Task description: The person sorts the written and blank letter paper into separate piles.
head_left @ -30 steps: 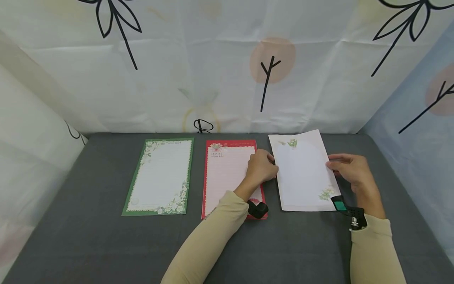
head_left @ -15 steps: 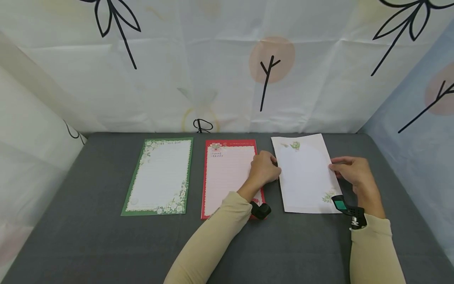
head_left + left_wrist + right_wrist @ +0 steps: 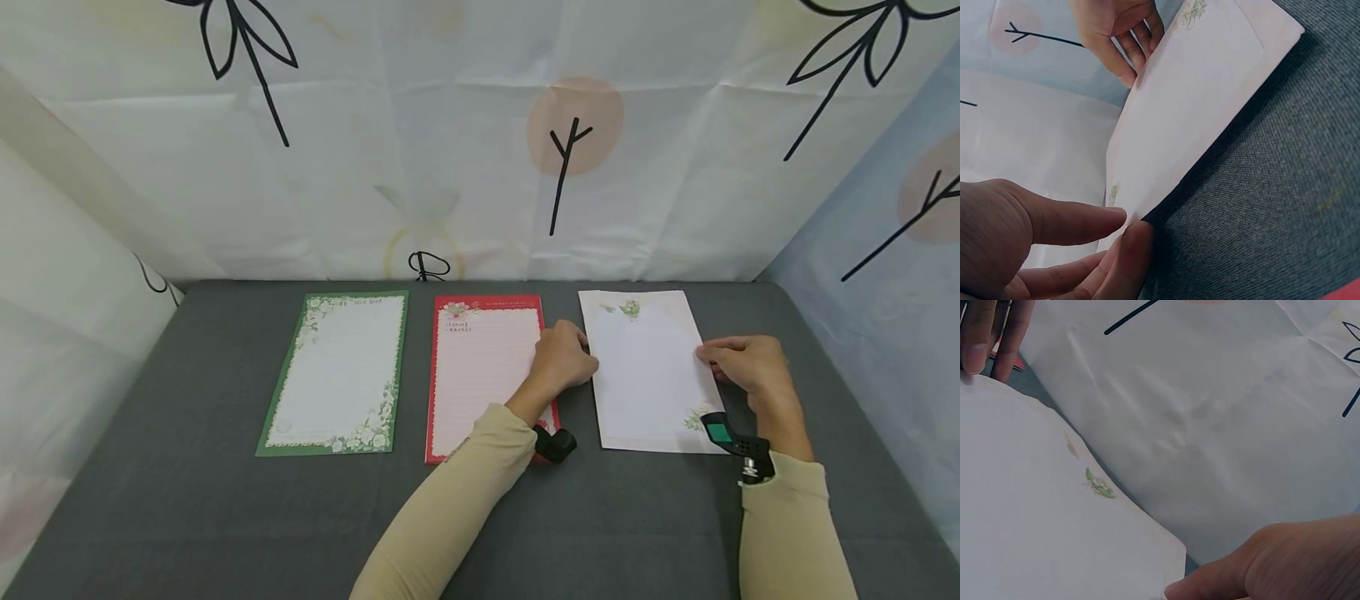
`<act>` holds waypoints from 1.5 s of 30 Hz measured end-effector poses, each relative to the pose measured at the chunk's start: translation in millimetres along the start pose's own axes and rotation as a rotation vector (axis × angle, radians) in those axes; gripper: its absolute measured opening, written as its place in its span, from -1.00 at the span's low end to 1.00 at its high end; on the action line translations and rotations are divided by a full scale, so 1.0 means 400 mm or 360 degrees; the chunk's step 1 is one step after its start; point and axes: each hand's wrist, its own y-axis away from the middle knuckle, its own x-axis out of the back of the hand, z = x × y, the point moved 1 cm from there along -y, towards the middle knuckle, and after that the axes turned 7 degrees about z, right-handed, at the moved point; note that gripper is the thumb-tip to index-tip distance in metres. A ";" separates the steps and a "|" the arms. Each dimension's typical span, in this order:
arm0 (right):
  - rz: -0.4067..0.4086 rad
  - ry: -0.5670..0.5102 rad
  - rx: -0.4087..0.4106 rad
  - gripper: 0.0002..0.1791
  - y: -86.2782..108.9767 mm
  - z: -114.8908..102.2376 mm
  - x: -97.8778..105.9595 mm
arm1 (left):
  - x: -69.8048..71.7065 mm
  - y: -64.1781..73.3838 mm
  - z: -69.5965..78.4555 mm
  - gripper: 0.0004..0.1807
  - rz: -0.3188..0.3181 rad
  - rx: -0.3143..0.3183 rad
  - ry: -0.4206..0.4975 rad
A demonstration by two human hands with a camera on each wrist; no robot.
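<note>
White paper with green sprigs is on the grey table, at two o'clock from its centre. Left hand pinches the nine o'clock edge, thumb and fingertip nearly together; right hand pinches the three o'clock edge likewise. Red paper lies near, at nine o'clock, partly covered by the left sleeve. Green paper lies beyond it. Printed cloth hangs at twelve o'clock.

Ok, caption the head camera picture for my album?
Left hand and right hand hold leaf-print stationery, right of red-bordered notepaper and green-bordered notepaper.
</note>
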 end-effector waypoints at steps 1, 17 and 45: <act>-0.0001 0.0010 -0.0003 -0.49 0.000 0.000 0.001 | 0.000 0.000 0.000 -0.77 -0.0001 -0.0006 -0.0014; 0.0045 0.0145 0.0073 -0.51 -0.002 -0.003 0.002 | 0.002 0.009 -0.005 -0.77 -0.0012 -0.0054 -0.0095; -0.0140 0.0123 0.0785 -0.71 0.138 -0.214 -0.173 | 0.314 0.102 -0.211 -0.55 0.0188 0.0046 0.0287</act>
